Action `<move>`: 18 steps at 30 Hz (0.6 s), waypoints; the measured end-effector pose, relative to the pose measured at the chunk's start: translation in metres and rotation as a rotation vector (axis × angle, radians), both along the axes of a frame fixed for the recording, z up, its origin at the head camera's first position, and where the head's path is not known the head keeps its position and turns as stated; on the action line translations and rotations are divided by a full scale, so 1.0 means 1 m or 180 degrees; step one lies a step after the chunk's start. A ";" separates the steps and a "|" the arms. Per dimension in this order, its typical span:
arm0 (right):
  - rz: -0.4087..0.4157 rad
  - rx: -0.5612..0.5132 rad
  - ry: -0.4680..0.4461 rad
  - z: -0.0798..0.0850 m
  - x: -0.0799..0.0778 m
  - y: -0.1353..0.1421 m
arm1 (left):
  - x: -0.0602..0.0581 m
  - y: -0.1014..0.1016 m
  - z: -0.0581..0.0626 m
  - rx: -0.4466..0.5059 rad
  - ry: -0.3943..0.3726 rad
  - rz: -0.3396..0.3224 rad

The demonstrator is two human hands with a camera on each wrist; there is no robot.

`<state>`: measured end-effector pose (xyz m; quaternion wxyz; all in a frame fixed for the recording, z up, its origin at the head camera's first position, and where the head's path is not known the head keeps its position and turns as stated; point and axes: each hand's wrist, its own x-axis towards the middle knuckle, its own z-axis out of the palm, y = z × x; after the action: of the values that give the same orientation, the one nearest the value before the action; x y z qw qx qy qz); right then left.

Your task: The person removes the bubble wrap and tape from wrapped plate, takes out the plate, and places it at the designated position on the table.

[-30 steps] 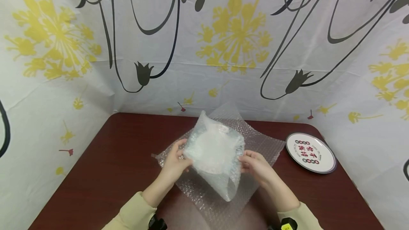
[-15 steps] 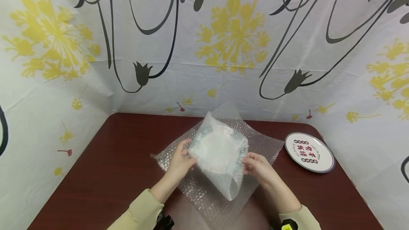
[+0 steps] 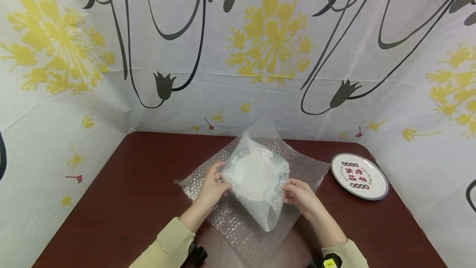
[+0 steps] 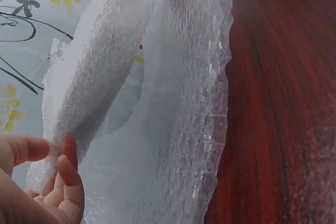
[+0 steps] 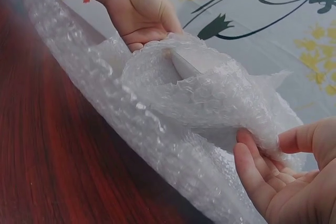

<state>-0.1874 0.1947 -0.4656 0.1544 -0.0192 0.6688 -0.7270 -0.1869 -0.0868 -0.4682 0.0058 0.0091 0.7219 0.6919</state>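
Between my two hands is a bubble-wrapped plate (image 3: pixel 256 177), its round white shape showing through the wrap. My left hand (image 3: pixel 213 188) grips the left edge of the bundle, thumb on one side and fingers on the other. At the right edge, my right hand (image 3: pixel 299 195) pinches the wrap between thumb and fingers. The bundle is tilted and held above a loose bubble wrap sheet (image 3: pixel 238 228) lying on the table. In the right wrist view, the wrap (image 5: pixel 210 93) gapes at one end and a pale rim shows inside.
A white plate (image 3: pixel 360 177) with a dark rim and red characters lies to the right, close to the sheet's right corner. The dark red table (image 3: pixel 148 177) ends at a patterned cloth wall (image 3: pixel 223 115) behind and at both sides.
The bundle has shifted slightly to the right, and my left hand has moved right with it. My right hand keeps its hold in nearly the same place.
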 end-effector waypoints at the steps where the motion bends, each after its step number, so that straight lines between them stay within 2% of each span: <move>1: -0.0011 0.0003 -0.0008 -0.001 0.000 0.000 | -0.001 0.000 -0.001 -0.0013 -0.0014 0.0004; 6: -0.0103 0.0090 -0.0046 -0.006 -0.003 0.001 | -0.005 0.003 -0.004 -0.0117 -0.0053 0.0032; 11: -0.0221 0.0168 -0.0065 -0.011 -0.007 0.000 | -0.011 0.005 -0.008 -0.0094 -0.0070 0.0023; 18: -0.0238 0.0152 -0.0110 -0.017 -0.011 0.001 | -0.017 0.006 -0.013 -0.0106 -0.0125 0.0030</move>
<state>-0.1984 0.1960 -0.4827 0.1391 0.0220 0.6834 -0.7163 -0.2038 -0.0813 -0.4812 0.0169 -0.0080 0.7331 0.6798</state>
